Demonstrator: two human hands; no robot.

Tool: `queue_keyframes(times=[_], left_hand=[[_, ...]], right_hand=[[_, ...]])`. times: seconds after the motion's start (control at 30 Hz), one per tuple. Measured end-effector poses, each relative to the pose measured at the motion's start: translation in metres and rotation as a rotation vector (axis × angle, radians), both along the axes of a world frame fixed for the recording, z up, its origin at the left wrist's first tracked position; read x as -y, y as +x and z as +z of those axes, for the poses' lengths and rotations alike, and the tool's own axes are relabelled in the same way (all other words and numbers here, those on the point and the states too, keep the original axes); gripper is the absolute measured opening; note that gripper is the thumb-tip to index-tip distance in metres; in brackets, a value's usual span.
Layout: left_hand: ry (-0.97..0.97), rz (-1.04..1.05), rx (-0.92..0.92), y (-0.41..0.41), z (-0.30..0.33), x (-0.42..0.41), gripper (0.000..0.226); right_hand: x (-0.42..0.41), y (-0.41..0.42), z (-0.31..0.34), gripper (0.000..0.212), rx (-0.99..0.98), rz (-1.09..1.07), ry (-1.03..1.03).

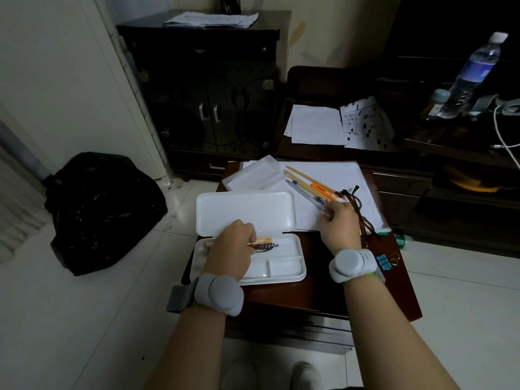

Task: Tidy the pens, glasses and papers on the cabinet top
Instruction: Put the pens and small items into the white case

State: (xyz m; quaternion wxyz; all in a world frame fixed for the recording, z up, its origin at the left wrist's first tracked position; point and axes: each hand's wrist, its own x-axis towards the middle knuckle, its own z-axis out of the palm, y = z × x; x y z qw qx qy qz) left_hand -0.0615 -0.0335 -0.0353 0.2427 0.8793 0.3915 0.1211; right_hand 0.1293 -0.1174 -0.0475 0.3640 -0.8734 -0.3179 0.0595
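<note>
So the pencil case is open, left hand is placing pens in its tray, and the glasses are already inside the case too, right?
Not quite. The head view shows the pencil case open and the left hand placing pens in its tray, but the glasses are not inside: they lie on the papers beside the right hand.
</note>
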Motion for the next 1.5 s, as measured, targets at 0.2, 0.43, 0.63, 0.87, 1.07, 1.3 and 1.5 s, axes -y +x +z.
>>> queue_keyframes(times=[0.2,0.43,0.63,0.87,1.07,1.3,1.5], left_hand=[[0.002,-0.011,0.028,0.0,-0.001,-0.001,0.012],[-0.003,-0.017,0.035,0.0,-0.005,-0.002,0.013],[-0.014,-0.013,0.067,0.001,-0.003,-0.002,0.014],[-0.028,0.006,0.113,-0.001,-0.003,-0.004,0.016],[-0.015,0.013,0.119,-0.001,-0.003,-0.004,0.012],[0.004,0.019,0.134,0.0,-0.003,-0.005,0.012],[0.052,0.032,0.113,0.0,0.0,-0.002,0.005]], right_hand=[[-0.001,-0.001,-0.002,0.031,0.013,-0.016,-0.075],[-0.009,-0.006,-0.006,0.025,-0.027,-0.024,-0.082],[-0.014,-0.008,-0.005,0.021,-0.006,-0.069,-0.099],[-0.012,-0.006,-0.002,0.026,-0.014,-0.126,-0.152],[-0.005,-0.001,0.01,0.023,-0.048,-0.157,-0.069],[0.002,0.008,0.025,0.017,-0.089,-0.178,0.148],[0.013,0.013,0.042,0.027,-0.101,-0.227,0.354]])
